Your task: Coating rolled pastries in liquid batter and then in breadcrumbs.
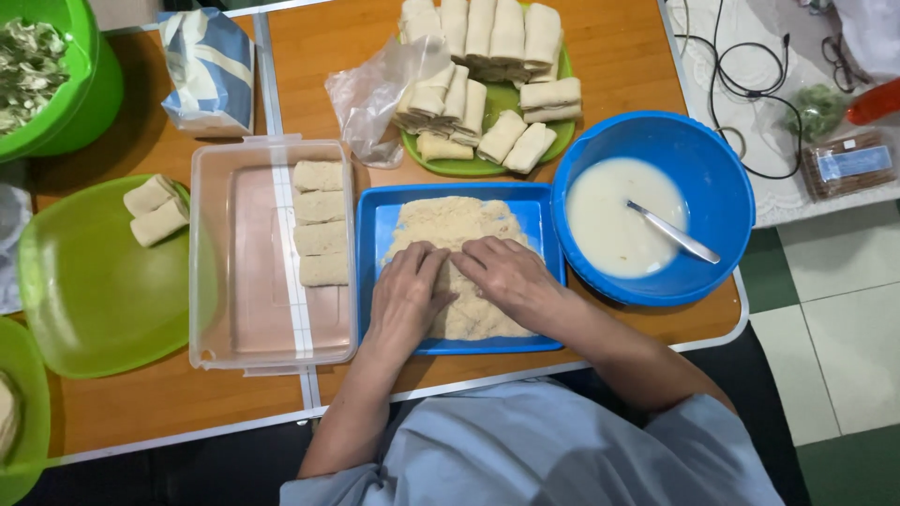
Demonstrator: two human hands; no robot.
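Note:
My left hand [408, 290] and my right hand [511, 276] lie side by side, palms down, pressing into the pale breadcrumbs [450, 225] that fill the blue rectangular tray [375, 215]. Whatever is under my fingers is hidden by the hands and crumbs. To the left, a clear plastic box [225, 262] holds several breaded rolls [321, 236] in a column. Behind the tray a green plate [497, 159] is piled with several plain white rolls [487, 56]. On the right, a blue bowl [722, 178] holds white batter [605, 225] and a metal spoon [675, 234].
A green plate [94, 300] with two rolls [155, 211] sits at the left. A green bowl of shredded greens [37, 66], a blue-white bag [208, 70] and a crumpled clear plastic bag [380, 89] stand at the back. Black cables [741, 84] lie on a white cloth at the right.

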